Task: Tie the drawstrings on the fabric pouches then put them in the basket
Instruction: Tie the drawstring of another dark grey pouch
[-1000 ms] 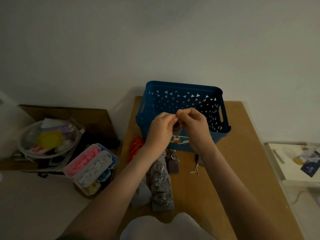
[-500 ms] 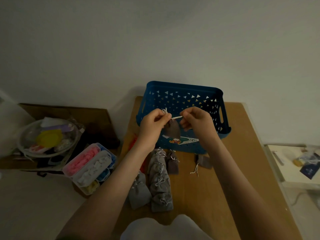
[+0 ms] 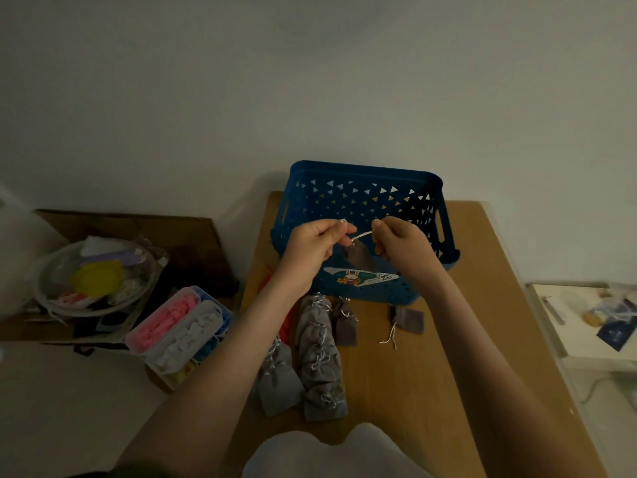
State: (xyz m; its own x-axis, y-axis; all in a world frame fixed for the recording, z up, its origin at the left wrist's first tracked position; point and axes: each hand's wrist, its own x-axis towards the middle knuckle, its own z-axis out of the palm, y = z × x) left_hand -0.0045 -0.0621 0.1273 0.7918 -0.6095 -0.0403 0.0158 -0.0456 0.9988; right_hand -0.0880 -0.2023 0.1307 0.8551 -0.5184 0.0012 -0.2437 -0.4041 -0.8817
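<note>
- I see the basket [image 3: 362, 188] at the far end of the table [image 3: 448, 339].
- A pouch [image 3: 360, 258] hangs before it by its drawstring [image 3: 362, 235], between my left hand [image 3: 317, 250] and right hand [image 3: 401, 244].
- The pouch pile [image 3: 320, 357] lies nearer me, with a lone pouch [image 3: 408, 320] to its right.
- A compartment box [image 3: 179, 332] sits left of the table.

Wooden table [image 3: 448, 339], blue basket [image 3: 362, 170], grey pouches [image 3: 320, 357]

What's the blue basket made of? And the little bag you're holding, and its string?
The blue basket looks like moulded plastic: smooth, stiff walls with neat triangle holes. The held pouch seems soft grey fabric, matte and hanging limp. Its drawstring looks like thin pale cord, maybe slightly shiny; the dim light leaves that unsure.
</note>
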